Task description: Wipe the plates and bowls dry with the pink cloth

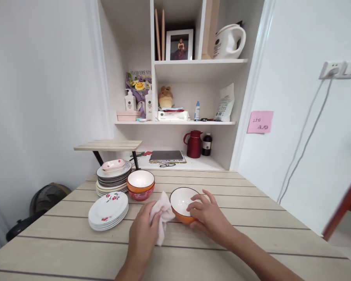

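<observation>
Head view: the left hand [143, 228] has its fingers closed on a crumpled white cloth [162, 216], held just beside the orange bowl [181, 199]. That bowl stands upright on the wooden counter [251, 238], white inside. The right hand [212, 216] is at its right side, fingers bent over the rim; I cannot tell whether they grip. To the left stand two nested bowls [140, 186] and flowered plates [108, 210], stacked.

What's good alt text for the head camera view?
A left hand holds a crumpled pale pink cloth beside a round, white-lined orange bowl, the right hand at its rim. Round white floral plates stand stacked at left on the slatted beige tabletop.
</observation>
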`<state>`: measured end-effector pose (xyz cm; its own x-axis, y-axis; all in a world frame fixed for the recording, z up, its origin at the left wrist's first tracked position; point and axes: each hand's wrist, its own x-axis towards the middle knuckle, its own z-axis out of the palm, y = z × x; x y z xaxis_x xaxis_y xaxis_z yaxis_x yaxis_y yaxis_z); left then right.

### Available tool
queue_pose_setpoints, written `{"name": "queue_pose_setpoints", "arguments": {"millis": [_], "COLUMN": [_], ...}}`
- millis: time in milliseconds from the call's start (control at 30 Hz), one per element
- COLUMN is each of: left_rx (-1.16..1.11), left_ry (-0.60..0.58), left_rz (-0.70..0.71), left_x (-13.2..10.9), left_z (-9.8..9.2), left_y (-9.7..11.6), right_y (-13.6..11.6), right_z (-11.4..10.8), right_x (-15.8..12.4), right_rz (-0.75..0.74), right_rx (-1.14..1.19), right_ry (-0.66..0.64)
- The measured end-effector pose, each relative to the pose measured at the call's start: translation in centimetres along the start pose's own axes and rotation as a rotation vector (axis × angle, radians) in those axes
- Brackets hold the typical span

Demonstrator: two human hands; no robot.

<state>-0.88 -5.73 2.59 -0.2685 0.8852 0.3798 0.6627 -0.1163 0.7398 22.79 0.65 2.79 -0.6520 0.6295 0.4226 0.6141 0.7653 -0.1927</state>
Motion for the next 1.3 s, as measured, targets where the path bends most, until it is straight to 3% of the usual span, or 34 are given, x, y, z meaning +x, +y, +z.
{"name": "queue_pose_setpoints", "arguments": {"millis": [133, 267, 333, 467, 533, 633, 800, 967, 1067, 1200, 1300], "left_rx": [-0.108, 0.031, 0.159, 0.351, 0.411, 0.521, 0.692, 0.653, 0.606, 0.557, 0.530], "left_ry": [0.018, -0.205, -0.313, -0.454, -0.541, -0.638, -0.515, -0.492, -0.389, -0.204, -0.136], "left_rz": [0.107, 0.232, 0.257, 0.366, 0.450, 0.541, 0.613, 0.634, 0.594, 0.518, 0.551], "left_x": [1.7, 2.6, 2.6, 2.3, 2.3, 2.7, 3.4, 3.4, 2.9, 1.9, 1.4], "left_z": [1.0, 2.0, 2.2, 1.8, 1.7, 2.3, 4.5, 5.3, 5.7, 7.1, 8.7], "left_y": [1.9, 3.9, 4.7, 5.7, 5.8, 5.4, 5.0, 4.7, 3.6, 1.7, 0.8], "right_y": [0.3, 0.6, 1.0, 2.3, 2.9, 2.8, 1.5, 1.1, 0.4, -1.0, -2.0], "right_z": [0.2, -1.2, -2.3, -3.0, -2.1, 0.2, 3.1, 3.4, 3.4, 3.7, 4.0], "right_x": [-0.4, -0.4, -0.1, 0.8, 1.0, 0.9, 0.6, 0.6, 0.6, 1.0, 1.4], "right_rz": [0.009, 0.073, 0.240, 0.753, 0.883, 0.960, 0.980, 0.967, 0.947, 0.806, 0.687], "right_rx": [0.028, 0.293, 0.569, 1.223, 1.380, 1.463, 1.545, 1.574, 1.584, 1.793, 1.901], "right_ry": [0.001, 0.086, 0.255, 0.631, 0.691, 0.683, 0.647, 0.634, 0.641, 0.546, 0.477]}}
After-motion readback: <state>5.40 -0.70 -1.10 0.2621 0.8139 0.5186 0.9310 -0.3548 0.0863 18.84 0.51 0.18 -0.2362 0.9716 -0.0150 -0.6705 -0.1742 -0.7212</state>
